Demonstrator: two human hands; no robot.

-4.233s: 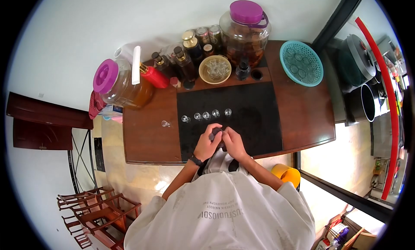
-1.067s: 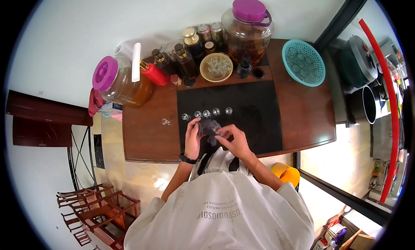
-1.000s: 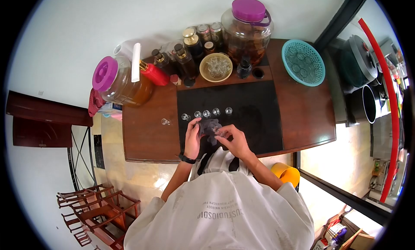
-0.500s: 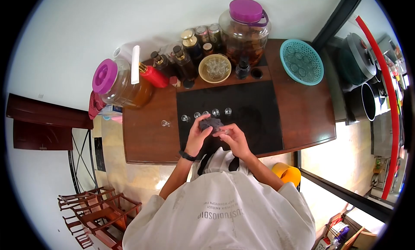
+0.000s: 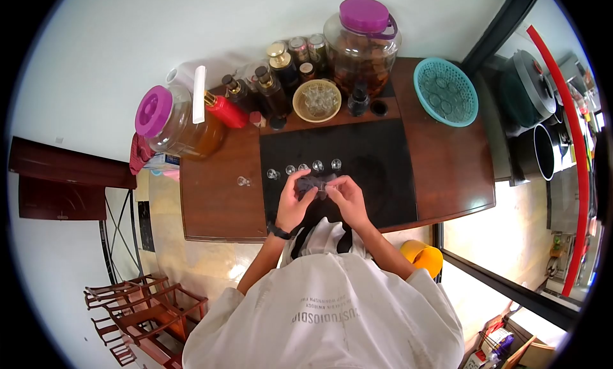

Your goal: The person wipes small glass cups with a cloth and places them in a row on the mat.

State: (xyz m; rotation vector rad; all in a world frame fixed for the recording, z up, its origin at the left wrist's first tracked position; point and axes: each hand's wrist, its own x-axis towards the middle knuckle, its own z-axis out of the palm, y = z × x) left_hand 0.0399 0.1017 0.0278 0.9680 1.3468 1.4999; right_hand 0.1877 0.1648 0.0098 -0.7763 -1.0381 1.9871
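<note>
A dark grey cloth (image 5: 309, 186) is bunched in my left hand (image 5: 293, 203), whose fingers wrap round it above the black mat (image 5: 377, 158). My right hand (image 5: 348, 202) meets it from the right, thumb and fingers pinched on a small clear glass (image 5: 322, 187) that is mostly covered by cloth and fingers. Just beyond my hands, several small stemmed glasses stand in a row, among them a right-hand glass (image 5: 336, 164) and a left-hand glass (image 5: 272, 174). One more small glass (image 5: 242, 181) is on the bare wood to the left.
Behind the mat stand a yellow basket (image 5: 299, 108) of small glasses, dark bottles (image 5: 273, 94), a red bottle (image 5: 228, 112) and a large purple-lidded jar (image 5: 333, 46). Another jar (image 5: 185, 136) is at left. A turquoise basket (image 5: 473, 101) with glasses sits on the right of the table (image 5: 456, 177).
My right fingers have moved up and closer to the left hand, against the cloth. The clear glass shows less than before. The glasses in the row have stayed put.
</note>
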